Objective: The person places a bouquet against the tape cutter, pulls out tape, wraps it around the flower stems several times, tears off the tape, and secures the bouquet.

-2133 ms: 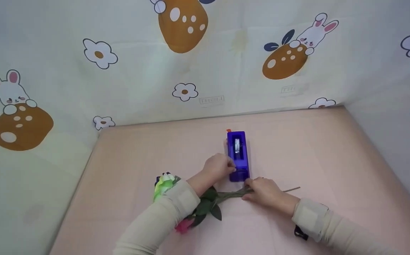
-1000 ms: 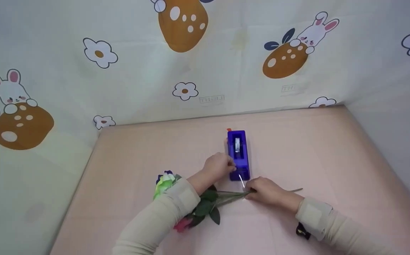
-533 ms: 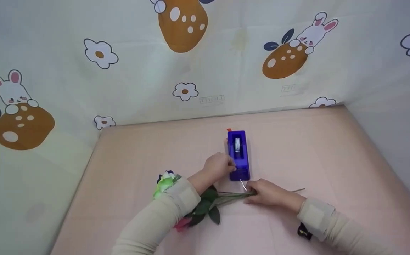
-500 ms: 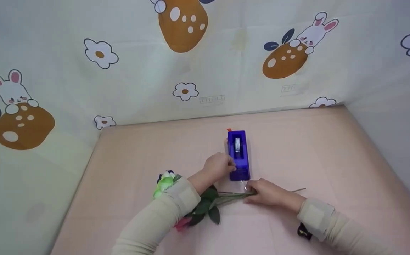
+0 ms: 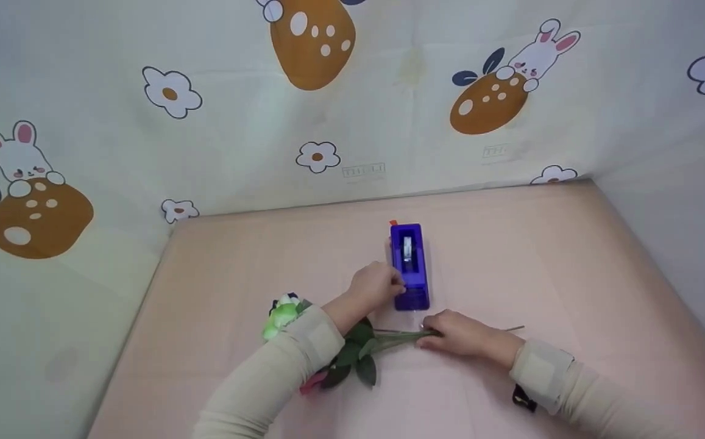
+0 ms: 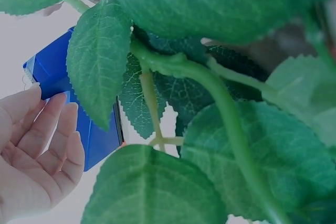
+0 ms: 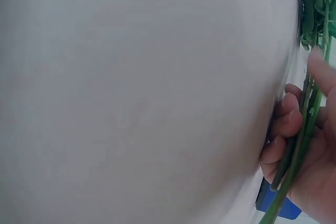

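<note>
A blue tape dispenser (image 5: 410, 267) stands mid-table with a roll of clear tape (image 5: 407, 251) in it. My left hand (image 5: 376, 285) grips its left front side between thumb and fingers, as the left wrist view also shows. With curled fingers my right hand (image 5: 459, 332) holds the stems (image 7: 302, 145) of artificial flowers. A short strip of clear tape (image 5: 414, 317) runs from the dispenser's front to the right fingertips. Green leaves (image 5: 347, 356) lie below my left wrist. The light-green bloom (image 5: 280, 321) and the pink-red bloom (image 5: 314, 382) are partly hidden by the left sleeve.
The table (image 5: 236, 256) has a pale pink cover, with a printed cloth wall (image 5: 382, 122) behind it and at the sides. A small black object (image 5: 523, 398) sits beneath the right wrist. One stem end (image 5: 513, 328) pokes out past the right hand.
My right hand has shifted slightly and the stems turned in its fingers. The tape strip, stretched out from the dispenser about a second ago, now looks flatter and shorter. My left hand stays put.
</note>
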A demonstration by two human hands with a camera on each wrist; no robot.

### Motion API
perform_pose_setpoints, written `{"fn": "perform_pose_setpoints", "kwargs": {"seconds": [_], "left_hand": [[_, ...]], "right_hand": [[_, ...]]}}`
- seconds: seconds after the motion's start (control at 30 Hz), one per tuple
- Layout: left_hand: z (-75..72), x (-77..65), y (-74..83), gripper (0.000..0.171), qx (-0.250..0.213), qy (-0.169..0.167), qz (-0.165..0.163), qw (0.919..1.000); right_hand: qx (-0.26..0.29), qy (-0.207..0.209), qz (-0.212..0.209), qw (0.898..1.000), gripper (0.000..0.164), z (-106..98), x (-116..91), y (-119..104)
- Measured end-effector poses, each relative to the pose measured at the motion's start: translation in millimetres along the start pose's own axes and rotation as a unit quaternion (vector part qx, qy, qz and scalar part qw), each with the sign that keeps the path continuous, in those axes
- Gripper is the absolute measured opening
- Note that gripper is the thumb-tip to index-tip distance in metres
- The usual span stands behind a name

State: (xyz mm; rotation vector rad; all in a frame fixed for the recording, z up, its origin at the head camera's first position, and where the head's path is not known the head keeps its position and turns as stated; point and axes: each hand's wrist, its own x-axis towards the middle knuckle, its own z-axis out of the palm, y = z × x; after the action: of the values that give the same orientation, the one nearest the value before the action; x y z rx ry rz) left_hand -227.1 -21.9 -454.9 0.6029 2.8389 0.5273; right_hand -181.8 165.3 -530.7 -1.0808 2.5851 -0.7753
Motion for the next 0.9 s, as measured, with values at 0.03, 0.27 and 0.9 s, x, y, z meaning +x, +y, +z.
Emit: {"fn": "perform_pose_setpoints", "kwargs": {"seconds": [0.03, 0.27, 0.9], "left_hand": [[0.2, 0.0, 0.0, 0.012, 0.000, 0.000, -0.001, 1.0000], [0.6, 0.4, 1.5, 0.012, -0.002, -0.004, -0.007, 1.0000], [-1.7, 0.1, 2.4, 0.013, -0.002, -0.017, -0.016, 0.9997]], "right_hand": [[-0.005, 0.000, 0.001, 1.000, 0.027, 0.6, -0.2, -0.2], [-0.072, 0.009, -0.006, 0.997, 0.022, 3.3, 0.7, -2.6], [0.044, -0.056, 0.030, 0.997, 0.036, -7.9, 1.1, -3.3]]}}
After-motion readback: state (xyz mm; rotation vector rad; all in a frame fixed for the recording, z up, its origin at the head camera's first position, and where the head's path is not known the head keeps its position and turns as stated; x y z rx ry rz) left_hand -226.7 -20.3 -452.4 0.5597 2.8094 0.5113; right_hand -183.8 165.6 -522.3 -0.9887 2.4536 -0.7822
